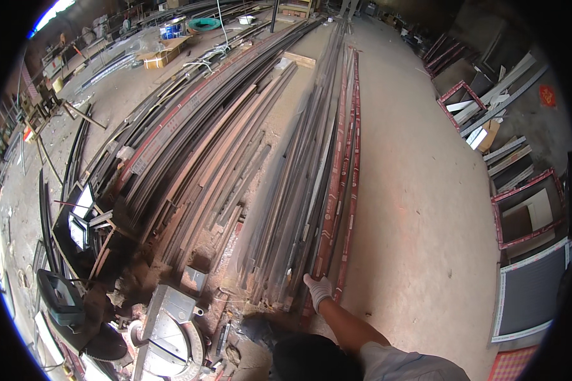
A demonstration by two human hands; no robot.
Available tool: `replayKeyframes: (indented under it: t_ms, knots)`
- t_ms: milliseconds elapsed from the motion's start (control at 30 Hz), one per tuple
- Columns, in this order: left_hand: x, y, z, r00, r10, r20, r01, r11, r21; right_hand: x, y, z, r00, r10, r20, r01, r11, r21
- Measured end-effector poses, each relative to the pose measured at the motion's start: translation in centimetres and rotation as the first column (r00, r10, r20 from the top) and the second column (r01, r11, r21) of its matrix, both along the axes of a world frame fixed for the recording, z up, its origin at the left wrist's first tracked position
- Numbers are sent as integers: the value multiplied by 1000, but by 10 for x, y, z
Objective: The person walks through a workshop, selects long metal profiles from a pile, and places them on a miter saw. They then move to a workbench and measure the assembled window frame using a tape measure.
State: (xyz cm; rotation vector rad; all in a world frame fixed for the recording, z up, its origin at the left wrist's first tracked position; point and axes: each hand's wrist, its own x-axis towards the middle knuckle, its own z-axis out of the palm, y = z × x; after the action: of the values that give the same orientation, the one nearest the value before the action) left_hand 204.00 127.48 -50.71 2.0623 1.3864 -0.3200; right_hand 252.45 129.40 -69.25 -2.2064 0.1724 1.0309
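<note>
My right hand [318, 288], in a white knit glove, grips a long profile bar in red printed film [332, 205] near its close end. The fingers beneath the bar are partly hidden. Another red-filmed bar [350, 214] lies just to its right. Immediately left of the hand runs a bundle of long dark metal profiles [286, 200] on the floor. My left hand is out of view. A dark rounded shape [314, 357] at the bottom hides the floor there.
At lower left stands a mitre saw with a metal turntable [171, 328], toothed blade [107, 345] and dark handle [62, 300]. More profiles [186, 157] spread leftward over sawdust. Framed panels [529, 290] and a red-edged frame [495, 200] line the right wall beyond concrete floor [405, 190].
</note>
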Motion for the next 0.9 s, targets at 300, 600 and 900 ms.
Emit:
replayKeyframes:
  t_ms: [300, 600, 900]
  knots:
    - [-18, -13, 8, 997, -12, 79, 3, 994, 107, 1, -13, -54, 977, -28, 210, 32, 999, -17]
    - [-44, -24, 40, 993, 87, 74, -96, 988, 123, -5, -7, -43, 965, 5, 263, -5, 1000, -4]
    - [-71, -36, 47, 990, 119, 79, -129, 982, 136, -13, -3, -49, 941, 32, 336, -39, 999, 13]
